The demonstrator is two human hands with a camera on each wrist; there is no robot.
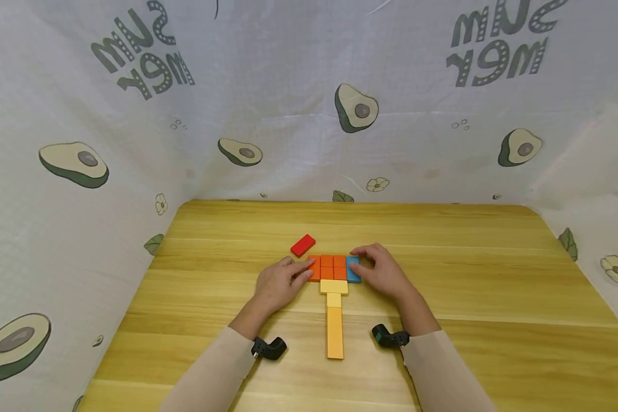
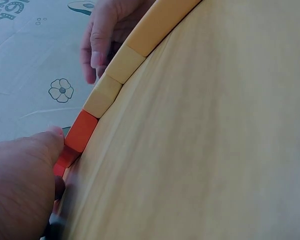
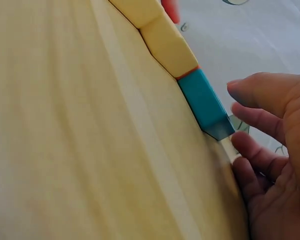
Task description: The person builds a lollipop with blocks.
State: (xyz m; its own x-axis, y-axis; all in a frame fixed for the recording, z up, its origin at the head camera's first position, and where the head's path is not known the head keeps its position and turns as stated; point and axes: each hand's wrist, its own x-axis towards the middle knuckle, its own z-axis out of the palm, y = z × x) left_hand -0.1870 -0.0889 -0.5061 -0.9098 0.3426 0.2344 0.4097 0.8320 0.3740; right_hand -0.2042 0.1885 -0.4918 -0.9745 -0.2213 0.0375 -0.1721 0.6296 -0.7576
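Note:
Flat blocks lie joined on the table in a mallet-like shape. An upright orange block point(image 1: 315, 273) forms its left end, and the thumb and index fingertips of my left hand point(image 1: 278, 284) touch its left side. Several small orange squares point(image 1: 333, 267) sit in the middle. At the right end is a blue block point(image 1: 352, 276). My right hand point(image 1: 386, 273) hovers around that block, thumb over it and fingers loosely bent; the right wrist view shows the thumb apart from it. Below run a pale yellow block point(image 1: 333, 287), a small yellow square point(image 1: 333, 300) and a long yellow-orange block point(image 1: 335, 333).
A loose red block point(image 1: 302, 245) lies slanted just beyond the orange end, close to my left fingers. The wooden table point(image 1: 484, 286) reaches back to a white printed curtain point(image 1: 298, 114), which also hangs at both sides. Black cameras are strapped to both wrists.

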